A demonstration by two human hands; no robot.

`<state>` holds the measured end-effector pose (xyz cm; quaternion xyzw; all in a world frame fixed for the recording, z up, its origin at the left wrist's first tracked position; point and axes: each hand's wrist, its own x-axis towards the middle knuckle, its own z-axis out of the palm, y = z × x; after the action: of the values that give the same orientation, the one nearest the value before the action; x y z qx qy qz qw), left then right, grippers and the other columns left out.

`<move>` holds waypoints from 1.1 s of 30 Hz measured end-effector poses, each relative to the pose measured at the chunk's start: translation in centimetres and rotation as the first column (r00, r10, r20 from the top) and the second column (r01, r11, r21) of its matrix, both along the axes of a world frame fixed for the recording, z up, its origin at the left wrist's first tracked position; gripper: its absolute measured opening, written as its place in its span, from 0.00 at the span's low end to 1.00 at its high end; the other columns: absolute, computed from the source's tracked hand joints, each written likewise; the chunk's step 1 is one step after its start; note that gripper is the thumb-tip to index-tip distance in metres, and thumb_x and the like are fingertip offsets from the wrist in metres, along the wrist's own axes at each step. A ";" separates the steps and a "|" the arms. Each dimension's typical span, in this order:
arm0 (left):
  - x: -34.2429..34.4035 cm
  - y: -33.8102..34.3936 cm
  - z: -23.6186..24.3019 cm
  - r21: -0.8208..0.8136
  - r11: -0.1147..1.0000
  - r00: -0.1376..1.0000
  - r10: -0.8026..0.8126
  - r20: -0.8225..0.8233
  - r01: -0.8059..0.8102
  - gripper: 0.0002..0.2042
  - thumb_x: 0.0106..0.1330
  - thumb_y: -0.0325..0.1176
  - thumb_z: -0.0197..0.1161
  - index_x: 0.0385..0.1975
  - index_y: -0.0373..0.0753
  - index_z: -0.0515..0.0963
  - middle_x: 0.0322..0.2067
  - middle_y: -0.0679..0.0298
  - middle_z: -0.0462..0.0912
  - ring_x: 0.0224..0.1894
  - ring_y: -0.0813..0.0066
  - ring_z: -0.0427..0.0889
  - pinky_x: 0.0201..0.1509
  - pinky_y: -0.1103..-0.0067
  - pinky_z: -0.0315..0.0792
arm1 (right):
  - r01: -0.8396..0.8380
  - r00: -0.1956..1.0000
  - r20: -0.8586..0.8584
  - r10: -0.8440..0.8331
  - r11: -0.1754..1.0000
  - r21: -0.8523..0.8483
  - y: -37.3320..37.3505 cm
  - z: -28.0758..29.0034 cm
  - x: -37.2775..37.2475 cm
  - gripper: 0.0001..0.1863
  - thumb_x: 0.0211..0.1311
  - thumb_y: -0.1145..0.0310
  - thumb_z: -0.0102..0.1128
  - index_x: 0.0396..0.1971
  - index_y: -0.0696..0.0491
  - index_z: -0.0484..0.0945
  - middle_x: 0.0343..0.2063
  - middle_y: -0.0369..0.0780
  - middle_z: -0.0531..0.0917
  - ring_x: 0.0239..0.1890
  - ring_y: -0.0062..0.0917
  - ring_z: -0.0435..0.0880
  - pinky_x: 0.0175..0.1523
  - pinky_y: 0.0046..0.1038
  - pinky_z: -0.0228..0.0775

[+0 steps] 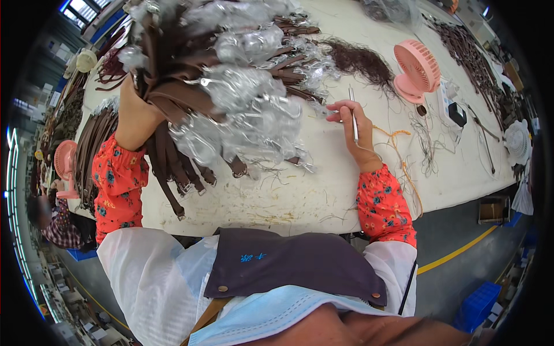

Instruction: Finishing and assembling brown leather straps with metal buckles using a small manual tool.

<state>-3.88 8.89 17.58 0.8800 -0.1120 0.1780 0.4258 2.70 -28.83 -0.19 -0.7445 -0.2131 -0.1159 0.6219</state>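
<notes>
My left hand is closed round a thick bundle of brown leather straps, lifted above the table at the left. Buckles and clear plastic wrapping hang off the straps, and part of the bundle is smeared by motion. More brown straps with metal buckles dangle or lie below it. My right hand grips a slim silver pen-shaped tool, tip upward, with a thin cord trailing from it. The fingertips of that hand are close to the plastic-wrapped ends; whether they touch is unclear.
A pink fan stands at the back right beside a heap of dark threads. An orange cord and a power strip lie to the right. Further straps lie left. Thread scraps litter the white table.
</notes>
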 end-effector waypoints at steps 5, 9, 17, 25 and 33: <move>0.7 5.0 0.3 -0.085 0.996 0.990 0.052 0.133 -0.041 0.14 0.64 0.30 0.59 0.48 0.32 0.76 0.39 0.61 0.83 0.39 0.72 0.81 0.43 0.76 0.76 | -0.286 0.937 0.113 0.329 0.914 -0.287 1.3 0.2 -1.4 0.12 0.66 0.67 0.61 0.45 0.54 0.72 0.50 0.45 0.82 0.49 0.32 0.83 0.52 0.30 0.73; -0.3 4.4 2.0 -0.800 0.552 0.970 0.078 -0.231 -0.234 0.14 0.64 0.34 0.61 0.47 0.34 0.76 0.40 0.58 0.81 0.42 0.67 0.81 0.48 0.70 0.77 | -0.213 0.923 0.161 0.348 0.814 -0.541 2.8 0.9 -3.0 0.23 0.53 0.61 0.73 0.41 0.53 0.70 0.60 0.52 0.73 0.53 0.47 0.76 0.57 0.36 0.69; -2.5 11.0 -3.8 -0.990 0.143 0.980 -0.196 -0.023 0.006 0.13 0.65 0.35 0.59 0.43 0.34 0.72 0.41 0.57 0.77 0.44 0.64 0.78 0.52 0.64 0.75 | -0.219 0.911 0.084 0.405 0.646 -0.731 3.8 0.2 -3.9 0.14 0.49 0.76 0.64 0.35 0.54 0.70 0.30 0.43 0.78 0.39 0.38 0.77 0.43 0.35 0.70; -6.8 14.1 -13.4 -0.982 0.002 0.981 0.032 -0.190 -0.190 0.13 0.66 0.38 0.57 0.42 0.33 0.72 0.38 0.59 0.77 0.44 0.64 0.78 0.53 0.66 0.74 | -0.128 0.937 0.185 0.297 0.785 -0.606 2.1 3.2 -2.6 0.10 0.49 0.76 0.59 0.31 0.54 0.68 0.22 0.42 0.76 0.30 0.38 0.78 0.34 0.37 0.70; -5.6 7.3 -12.9 -0.969 -0.156 0.981 -0.055 -0.184 -0.191 0.13 0.61 0.34 0.62 0.39 0.32 0.75 0.36 0.57 0.81 0.40 0.62 0.80 0.52 0.67 0.75 | 0.148 0.896 0.439 0.069 0.885 -0.441 -0.3 12.3 -0.2 0.10 0.48 0.79 0.62 0.29 0.55 0.71 0.24 0.41 0.77 0.26 0.35 0.78 0.31 0.31 0.69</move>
<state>-9.51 16.20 4.66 0.2645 0.1437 0.1510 0.9416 2.53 -29.15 12.13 -0.8294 -0.3544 -0.2408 0.3585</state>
